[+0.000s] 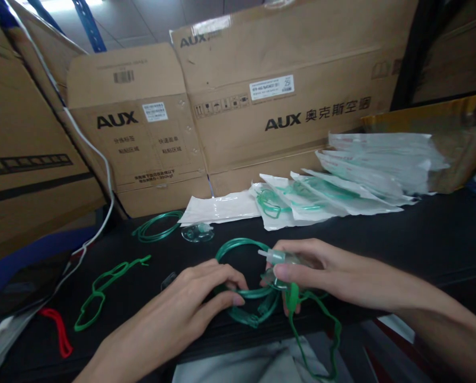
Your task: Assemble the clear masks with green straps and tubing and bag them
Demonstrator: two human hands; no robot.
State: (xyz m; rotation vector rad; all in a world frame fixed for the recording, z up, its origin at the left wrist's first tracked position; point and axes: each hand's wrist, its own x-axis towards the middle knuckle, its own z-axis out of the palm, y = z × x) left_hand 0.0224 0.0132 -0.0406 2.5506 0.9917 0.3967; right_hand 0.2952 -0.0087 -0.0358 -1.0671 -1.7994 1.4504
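My left hand [190, 303] rests on the black table [401, 239], its fingers pinched on a coil of green tubing [238, 247]. My right hand [321, 274] is closed round a clear plastic mask [276, 259] with a small white port, held just above the coil. A green elastic strap [321, 319] hangs from the mask over the table's front edge.
Several sealed white pouches [342, 186] with green tubing lie in a row behind. A second tubing coil [156, 226] and a clear mask [198, 232] sit further back. A green strap [102, 290], a red band [58, 330] and a white cable [106, 175] are left. Cardboard boxes [238, 106] stand behind the table.
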